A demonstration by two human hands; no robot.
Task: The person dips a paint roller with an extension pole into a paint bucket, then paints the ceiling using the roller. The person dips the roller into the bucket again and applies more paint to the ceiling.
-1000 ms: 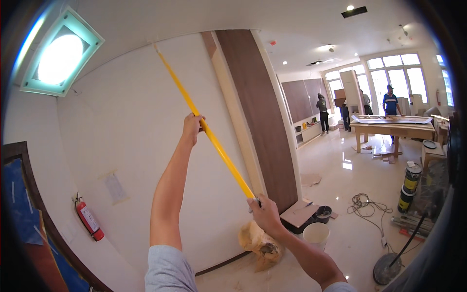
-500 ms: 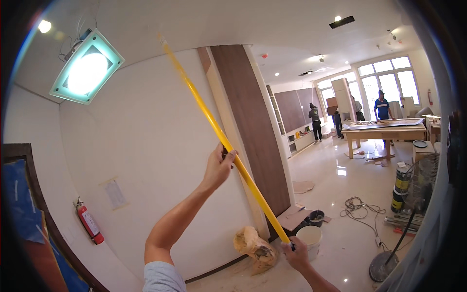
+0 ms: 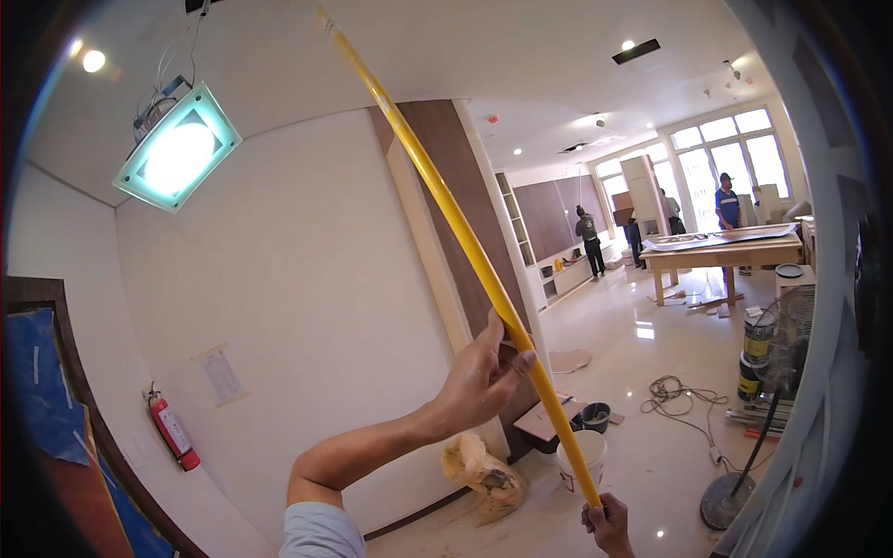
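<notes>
A long yellow pole [image 3: 445,198] slants up from the lower right to the ceiling, where its far end looks pale and small. My left hand [image 3: 490,367] is closed round the pole's lower-middle part, thumb side up. At the pole's bottom end my right hand [image 3: 606,525] grips it with curled fingers. Whatever tool is on the pole's tip is too small to make out. Just behind the pole's lower part stands a white bucket [image 3: 595,454]. A lit square glass lamp [image 3: 179,149] hangs by wires from the ceiling, left of the pole.
A red fire extinguisher [image 3: 173,431] hangs on the left wall. An open brown sack [image 3: 484,479] sits by the wall's foot. On the right are a standing fan [image 3: 730,504], coiled cable [image 3: 684,400] and stacked pails [image 3: 755,353]. Farther back, several people work around a wooden table [image 3: 726,253].
My left hand has moved down and right along with the pole, and my right hand is lower and farther right. The pole's tip appears higher in view. The view has shifted slightly.
</notes>
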